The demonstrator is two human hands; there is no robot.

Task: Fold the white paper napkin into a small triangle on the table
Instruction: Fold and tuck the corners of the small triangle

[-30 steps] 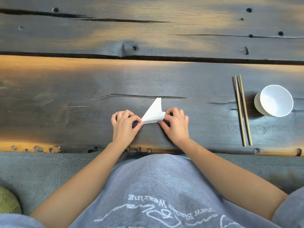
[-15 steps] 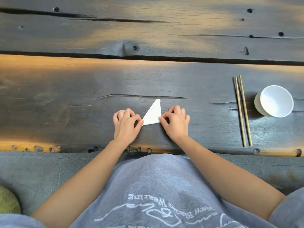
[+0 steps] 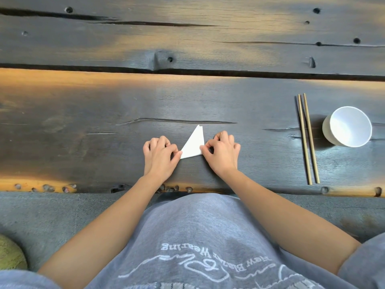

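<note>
The white paper napkin (image 3: 193, 145) lies flat on the dark wooden table (image 3: 104, 105) as a small triangle, near the front edge and directly ahead of the person. Its apex points away from the person; its base runs between the two hands.

The left hand (image 3: 159, 156) rests on the table with fingers curled. Its thumb and forefinger are pinched on the lower left corner of the napkin. The right hand (image 3: 221, 152) is likewise curled, with thumb and forefinger pressed together at the lower right corner. Both grips are narrow and closed on paper.

A long crack (image 3: 179, 121) in the board runs just beyond the apex. To the right, well apart from the napkin, a pair of wooden chopsticks (image 3: 307, 138) lies side by side, pointing away from the person. A white bowl (image 3: 348, 126) stands just beyond the chopsticks, farther right, tilted toward the camera. Nothing lies between the hands and these items. A grey printed shirt (image 3: 198, 247) fills the lower view.
</note>
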